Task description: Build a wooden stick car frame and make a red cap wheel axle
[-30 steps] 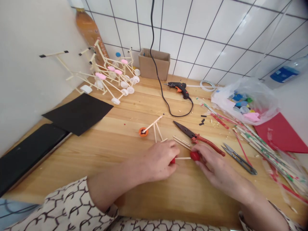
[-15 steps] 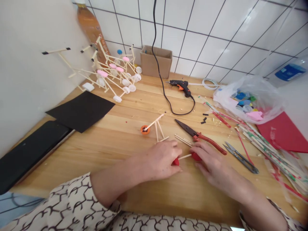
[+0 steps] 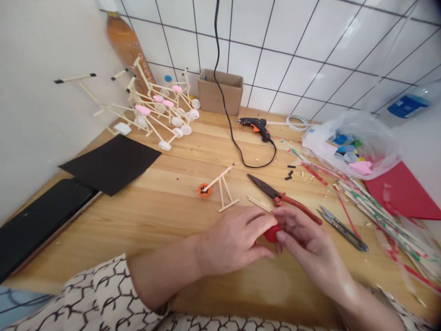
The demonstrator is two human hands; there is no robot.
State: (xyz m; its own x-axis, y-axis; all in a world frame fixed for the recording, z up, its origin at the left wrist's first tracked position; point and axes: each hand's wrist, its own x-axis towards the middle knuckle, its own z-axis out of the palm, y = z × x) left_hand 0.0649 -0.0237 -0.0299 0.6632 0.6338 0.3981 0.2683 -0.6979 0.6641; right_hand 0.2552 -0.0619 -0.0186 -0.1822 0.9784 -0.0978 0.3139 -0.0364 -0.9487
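A red bottle cap (image 3: 272, 233) is pinched between the thumb and fingers of my right hand (image 3: 305, 243). My left hand (image 3: 237, 239) is closed close beside it, its forefinger reaching to that cap. A bit of a second red cap shows under the left fingers; most of it is hidden, as is the thin stick between the caps. Just beyond my hands lie some short wooden sticks (image 3: 259, 203). Farther left stands a small stick frame (image 3: 223, 186) with an orange bottle cap (image 3: 204, 190) on one end.
Long-nose pliers (image 3: 275, 195) and thread snips (image 3: 342, 228) lie on the right. A glue gun (image 3: 257, 126) with a black cord is behind. Finished stick models (image 3: 148, 108), black card (image 3: 112, 164) and a phone (image 3: 44, 220) occupy the left. A plastic bag of caps (image 3: 351, 142) sits at back right.
My hands have drawn together, and the right one has turned so its thumb and fingers show around the red cap. The stick between the caps has gone out of sight. The view shifted slightly.
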